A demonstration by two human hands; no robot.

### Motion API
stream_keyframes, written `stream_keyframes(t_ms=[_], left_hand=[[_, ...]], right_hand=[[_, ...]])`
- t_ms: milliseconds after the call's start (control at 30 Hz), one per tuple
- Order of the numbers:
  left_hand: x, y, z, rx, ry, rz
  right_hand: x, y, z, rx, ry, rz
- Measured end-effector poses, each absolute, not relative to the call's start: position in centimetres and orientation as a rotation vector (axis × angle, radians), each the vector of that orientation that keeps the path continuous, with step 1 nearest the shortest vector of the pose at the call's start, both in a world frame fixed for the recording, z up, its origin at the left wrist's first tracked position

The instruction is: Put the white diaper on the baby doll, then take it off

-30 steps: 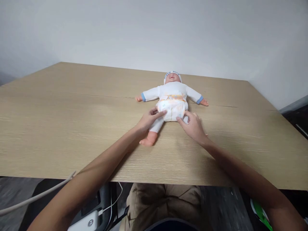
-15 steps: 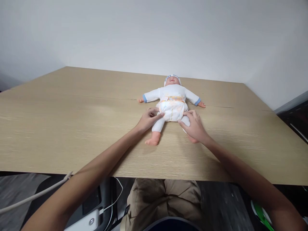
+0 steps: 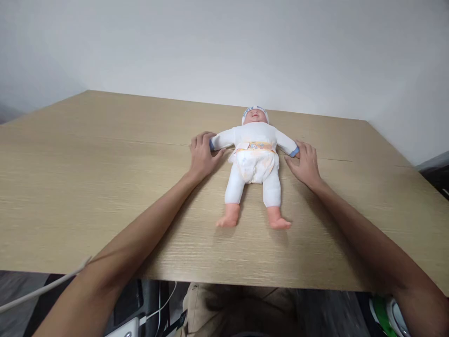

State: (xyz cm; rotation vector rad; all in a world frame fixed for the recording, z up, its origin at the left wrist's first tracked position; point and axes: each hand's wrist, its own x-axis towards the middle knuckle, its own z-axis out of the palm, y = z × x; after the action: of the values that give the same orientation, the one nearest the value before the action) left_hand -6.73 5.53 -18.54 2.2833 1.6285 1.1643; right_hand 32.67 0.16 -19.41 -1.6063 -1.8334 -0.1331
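Observation:
A baby doll point(image 3: 256, 131) in a white outfit with blue cuffs and a printed white cap lies on its back, feet towards me. Around its hips sits a white diaper point(image 3: 254, 166) with an orange patterned waistband. My left hand point(image 3: 202, 154) wraps its fingers over the doll's hand at the left cuff, the thumb lying apart below the sleeve. On the other side, my right hand point(image 3: 305, 164) is curled round the doll's other hand by the blue cuff. Both doll hands are mostly hidden by my fingers.
The wooden table point(image 3: 105, 201) has a seam running across it and a pale wall point(image 3: 210, 51) behind. A light cord point(image 3: 45, 290) crosses the lower left near my forearm. A white device point(image 3: 128, 327) with a cable and a green-and-white item point(image 3: 384, 313) are below the table edge.
Both hands have left the diaper's leg edges and moved outward and up to the doll's hands. The doll's legs, partly covered before, show fully. The view has shifted slightly.

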Motion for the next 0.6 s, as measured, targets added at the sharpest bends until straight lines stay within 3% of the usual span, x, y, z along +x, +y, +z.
stream_keyframes(t_ms=[167, 600], left_hand=[[-7.2, 7.2, -19.0, 2.342, 1.721, 0.927], [-4.9, 6.1, -19.2, 2.106, 1.781, 0.763]], right_hand=[[33.9, 2.3, -21.6, -1.588, -1.868, -0.121], [27.1, 0.2, -20.3, -1.58, -1.709, 0.222]])
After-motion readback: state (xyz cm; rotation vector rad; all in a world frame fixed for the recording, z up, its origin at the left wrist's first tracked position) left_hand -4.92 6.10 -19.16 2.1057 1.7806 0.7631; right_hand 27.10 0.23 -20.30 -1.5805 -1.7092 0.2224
